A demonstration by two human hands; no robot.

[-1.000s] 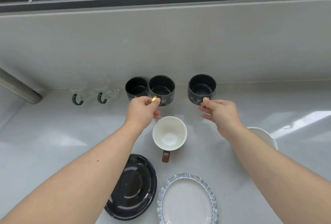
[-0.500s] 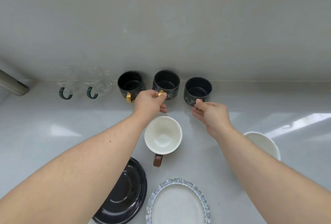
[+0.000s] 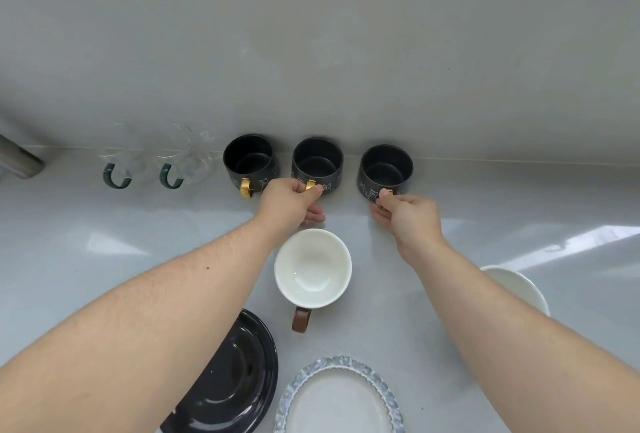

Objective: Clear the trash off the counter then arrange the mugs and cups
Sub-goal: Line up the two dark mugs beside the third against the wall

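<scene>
Three black mugs with gold handles stand in a row against the back wall: a left one (image 3: 248,160), a middle one (image 3: 317,162) and a right one (image 3: 386,169). My left hand (image 3: 290,200) pinches the gold handle of the middle mug. My right hand (image 3: 407,216) pinches the handle of the right mug. Two clear glass cups with green handles (image 3: 117,161) (image 3: 187,159) stand left of the black mugs. A white mug with a brown handle (image 3: 312,268) sits on the counter just below my hands.
A black saucer (image 3: 235,377) lies at the lower left. A white plate with a blue scalloped rim (image 3: 341,398) lies at the bottom. A white bowl (image 3: 519,289) peeks out behind my right forearm. A grey pipe (image 3: 17,159) juts out at far left.
The middle mug has moved right, away from the left mug, whose gold handle now shows. The right mug has slid left and back. All three now stand evenly spaced at the wall.
</scene>
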